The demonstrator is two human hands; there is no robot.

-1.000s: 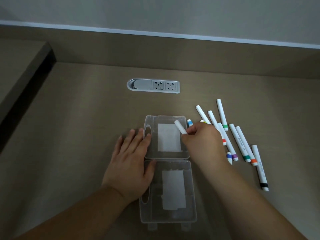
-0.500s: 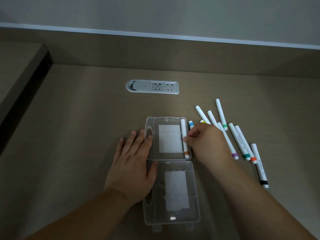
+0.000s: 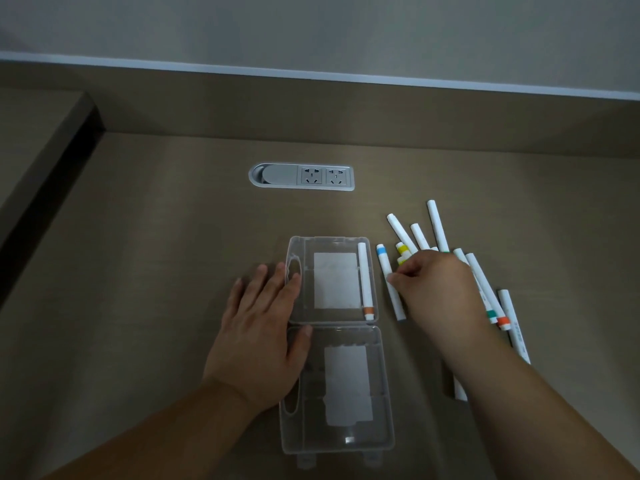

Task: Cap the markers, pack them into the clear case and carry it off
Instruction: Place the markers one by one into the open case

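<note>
One marker (image 3: 365,281) lies packed along the right wall of your open clear case (image 3: 332,244); the rest wait just right of it. Your left hand (image 3: 261,336) rests flat, steadying the case; your right hand (image 3: 431,284) pinches the blue-banded marker (image 3: 385,268). No lettering is legible.

A brown wood-grain desk (image 3: 156,271) carries an opened clear case (image 3: 332,441) near its middle. Loose markers (image 3: 436,223) lie scattered toward the right edge, a blue-banded marker (image 3: 390,289) just beside the case. A grey socket panel (image 3: 301,176) sits flush toward the far edge.
</note>
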